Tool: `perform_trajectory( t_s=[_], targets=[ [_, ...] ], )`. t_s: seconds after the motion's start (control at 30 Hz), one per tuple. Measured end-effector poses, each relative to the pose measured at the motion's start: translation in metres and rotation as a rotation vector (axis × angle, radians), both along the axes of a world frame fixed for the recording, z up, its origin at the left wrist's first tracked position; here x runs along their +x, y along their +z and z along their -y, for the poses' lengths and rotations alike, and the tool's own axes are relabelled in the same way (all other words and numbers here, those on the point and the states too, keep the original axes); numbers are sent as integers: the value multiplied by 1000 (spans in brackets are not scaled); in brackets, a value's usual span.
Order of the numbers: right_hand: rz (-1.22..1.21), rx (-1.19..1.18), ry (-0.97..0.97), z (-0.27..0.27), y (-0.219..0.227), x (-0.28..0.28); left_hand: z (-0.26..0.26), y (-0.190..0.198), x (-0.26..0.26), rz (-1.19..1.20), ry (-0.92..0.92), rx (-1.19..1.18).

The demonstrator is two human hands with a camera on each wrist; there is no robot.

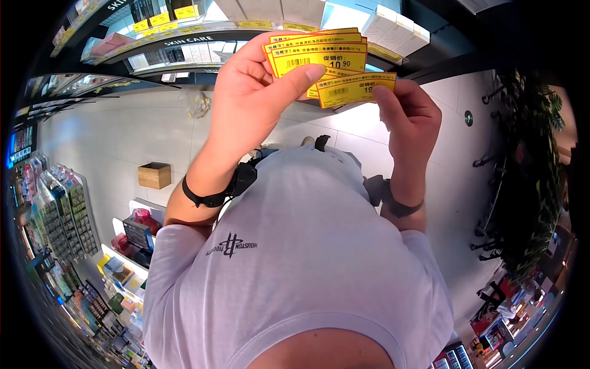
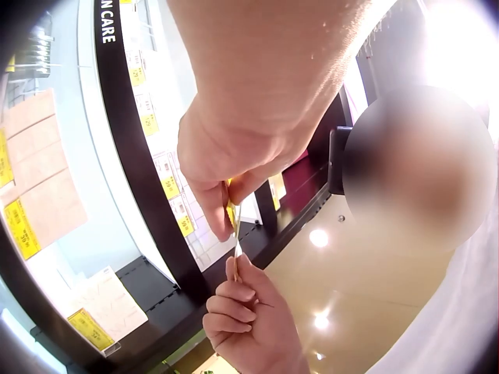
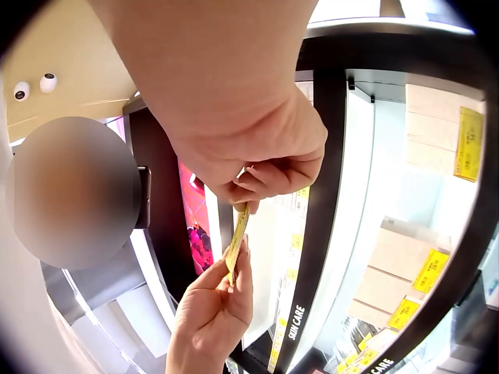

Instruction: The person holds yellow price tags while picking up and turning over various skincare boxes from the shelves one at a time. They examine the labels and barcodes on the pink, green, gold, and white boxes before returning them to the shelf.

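Head view: left hand (image 1: pixel 249 98) raised before the shelves, thumb pressed across a fanned stack of yellow price tags (image 1: pixel 319 58), fingers curled behind — a firm pinch. Right hand (image 1: pixel 409 120) just beside it, thumb and fingertips pinching the lower right corner of the front tag (image 1: pixel 356 89), which sits partly fanned out below the rest. Behind the tags, a dark curved shelf (image 1: pixel 184 40) lettered SKIN CARE, with white boxes (image 1: pixel 393 27) above. Farther down, on the pale floor, a cardboard box (image 1: pixel 154 174).

Left wrist view: tags (image 2: pixel 236 226) seen edge-on, a thin yellow sliver pinched between the left hand (image 2: pixel 234 148) above and the right hand (image 2: pixel 249 319) below.

Right wrist view: same sliver of tags (image 3: pixel 236 238) — gripped by the right hand (image 3: pixel 249 148) from above, by the left hand (image 3: pixel 214 308) from below, against the shelf post.
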State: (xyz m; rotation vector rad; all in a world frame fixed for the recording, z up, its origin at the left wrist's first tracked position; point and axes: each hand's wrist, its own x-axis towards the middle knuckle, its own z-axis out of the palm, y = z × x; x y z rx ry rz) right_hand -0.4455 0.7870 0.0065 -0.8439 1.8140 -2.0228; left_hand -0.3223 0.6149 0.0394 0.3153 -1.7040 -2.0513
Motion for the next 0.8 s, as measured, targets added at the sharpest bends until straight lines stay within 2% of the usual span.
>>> perform_trajectory(
  t_s=[0.07,0.13,0.23,0.3,0.43,0.57,0.6,0.67,0.73,0.8],
  targets=[
    [50,-33,-27,0,-1,0,5,2,1,27,-15,1],
    [101,-66,-57,-2,-3,-1,10,6,1,-74,-131,309],
    [190,-221,-15,-1,-6,0,22,9,5,-25,-146,292],
    [185,-240,-29,5,-3,5,31,13,6,-13,-169,293],
    [261,-328,23,14,-1,11,48,15,12,-24,-285,435],
    [254,-316,10,27,4,22,63,14,18,-66,-377,547],
    [239,-282,-12,30,5,25,62,14,19,-68,-375,549],
    [222,-246,-28,36,8,32,58,12,22,15,-245,149],
    [167,-180,-79,43,13,39,63,3,25,-36,-272,205],
    [184,-181,-31,45,11,39,63,3,26,-20,-232,209]
  ],
)
